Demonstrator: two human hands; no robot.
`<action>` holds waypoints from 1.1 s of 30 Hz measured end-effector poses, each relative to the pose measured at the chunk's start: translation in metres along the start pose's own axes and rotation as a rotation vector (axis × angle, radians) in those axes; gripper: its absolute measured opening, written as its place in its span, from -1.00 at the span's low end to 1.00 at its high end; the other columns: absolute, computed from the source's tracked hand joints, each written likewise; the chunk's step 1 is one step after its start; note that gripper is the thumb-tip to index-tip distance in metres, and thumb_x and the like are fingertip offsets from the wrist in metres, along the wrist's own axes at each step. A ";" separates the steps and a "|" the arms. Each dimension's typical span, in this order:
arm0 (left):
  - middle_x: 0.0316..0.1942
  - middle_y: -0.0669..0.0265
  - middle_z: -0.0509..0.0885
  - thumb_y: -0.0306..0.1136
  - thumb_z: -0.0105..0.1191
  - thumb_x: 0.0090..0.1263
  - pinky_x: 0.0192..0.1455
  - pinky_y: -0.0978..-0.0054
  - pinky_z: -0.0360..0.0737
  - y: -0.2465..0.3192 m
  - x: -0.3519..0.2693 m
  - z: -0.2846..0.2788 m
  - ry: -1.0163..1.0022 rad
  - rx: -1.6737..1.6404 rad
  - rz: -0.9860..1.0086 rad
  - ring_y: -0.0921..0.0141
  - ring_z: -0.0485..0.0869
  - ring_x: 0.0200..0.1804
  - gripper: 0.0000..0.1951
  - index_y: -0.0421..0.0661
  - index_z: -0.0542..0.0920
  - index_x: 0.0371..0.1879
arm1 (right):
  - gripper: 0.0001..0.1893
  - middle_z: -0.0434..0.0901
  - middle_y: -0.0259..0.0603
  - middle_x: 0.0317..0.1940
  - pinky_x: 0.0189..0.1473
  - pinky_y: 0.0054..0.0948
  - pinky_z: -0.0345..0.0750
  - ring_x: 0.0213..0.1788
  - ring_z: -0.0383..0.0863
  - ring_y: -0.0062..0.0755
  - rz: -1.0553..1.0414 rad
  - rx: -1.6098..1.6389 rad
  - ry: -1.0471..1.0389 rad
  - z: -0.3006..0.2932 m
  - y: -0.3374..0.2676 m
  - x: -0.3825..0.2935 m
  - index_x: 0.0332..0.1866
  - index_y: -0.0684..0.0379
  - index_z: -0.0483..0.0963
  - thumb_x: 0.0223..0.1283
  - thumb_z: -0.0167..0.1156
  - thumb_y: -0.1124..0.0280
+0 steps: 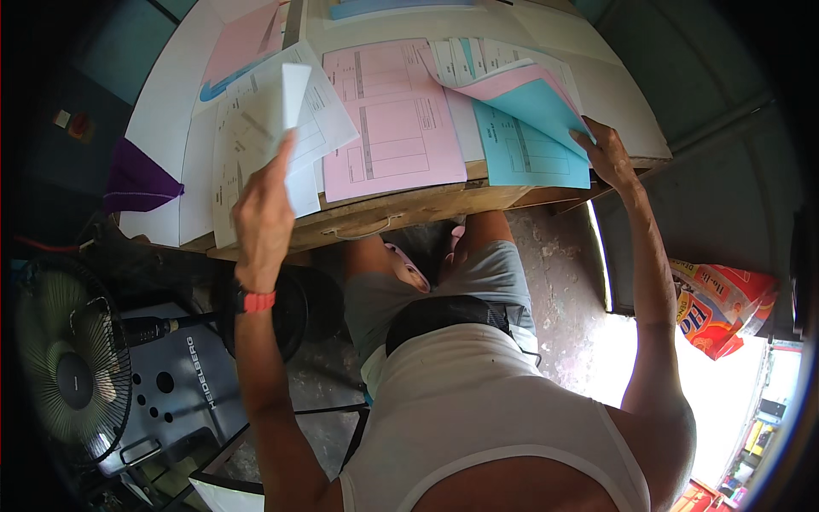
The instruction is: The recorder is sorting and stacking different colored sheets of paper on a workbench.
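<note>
My left hand (pixel 265 208), with a red-banded watch at the wrist, is raised over white printed forms (pixel 320 121) at the table's left; a white sheet (pixel 295 89) stands up at its fingertips. Pink printed forms (pixel 400 137) lie in the middle, overhanging the wooden drawer front. On the right my right hand (pixel 601 150) pinches the edge of lifted blue and pink sheets (pixel 544 105) between thumb and fingers. Beneath them lies a blue printed form (pixel 512 144). Fanned white forms (pixel 457 61) lie behind the lifted sheets.
A purple cloth (pixel 141 182) hangs at the table's left corner. The drawer (pixel 358 224) has a metal handle. A standing fan (pixel 73 377) is at the lower left, over a grey machine panel (pixel 173 384). A red plastic bag (pixel 720 307) is at the right.
</note>
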State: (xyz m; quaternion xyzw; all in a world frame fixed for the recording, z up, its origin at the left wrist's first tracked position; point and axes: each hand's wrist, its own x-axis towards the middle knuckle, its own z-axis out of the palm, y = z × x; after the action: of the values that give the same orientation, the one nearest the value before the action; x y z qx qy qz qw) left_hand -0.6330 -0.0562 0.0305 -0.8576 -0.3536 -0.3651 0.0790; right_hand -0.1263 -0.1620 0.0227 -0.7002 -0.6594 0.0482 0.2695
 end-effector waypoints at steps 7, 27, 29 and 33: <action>0.02 0.21 0.66 -0.65 0.06 0.29 -0.06 0.30 0.74 0.046 0.024 0.086 -0.362 0.159 0.388 0.26 0.70 -0.16 -0.13 0.36 0.19 0.59 | -0.57 0.66 0.07 0.09 0.21 -0.17 0.51 0.13 0.64 -0.08 0.009 0.060 0.002 0.003 0.002 0.004 0.31 0.32 0.47 0.43 0.19 0.35; 0.37 0.36 0.56 0.02 0.06 0.52 0.48 -0.22 0.16 -0.088 -0.075 -0.050 -0.517 0.432 -0.171 0.14 0.37 0.47 -0.50 0.01 0.56 0.32 | -0.62 0.64 0.16 0.12 0.22 -0.13 0.52 0.16 0.64 0.07 0.036 -0.001 0.033 0.012 -0.003 -0.011 0.25 0.36 0.51 0.40 0.21 0.42; 0.37 0.33 0.55 0.00 0.08 0.51 0.48 -0.16 0.19 -0.085 -0.079 -0.044 -0.516 0.457 -0.168 0.13 0.40 0.45 -0.50 0.00 0.55 0.33 | -0.62 0.65 0.17 0.10 0.20 -0.14 0.53 0.14 0.65 0.08 0.019 -0.035 0.061 0.014 0.004 -0.010 0.23 0.36 0.52 0.40 0.22 0.41; 0.37 0.21 0.50 0.00 0.19 0.43 0.38 -0.01 0.34 0.011 -0.037 -0.012 -0.258 0.348 0.068 0.16 0.44 0.39 -0.41 -0.05 0.51 0.35 | -0.64 0.70 0.18 0.00 0.12 -0.15 0.59 0.04 0.72 0.05 -0.034 -0.068 0.087 0.019 0.011 -0.007 0.20 0.37 0.55 0.41 0.22 0.39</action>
State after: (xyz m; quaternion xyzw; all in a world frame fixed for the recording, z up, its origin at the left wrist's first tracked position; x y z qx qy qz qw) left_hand -0.6507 -0.0890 0.0149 -0.8822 -0.3892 -0.1828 0.1920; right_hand -0.1259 -0.1628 -0.0004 -0.6990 -0.6601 -0.0096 0.2748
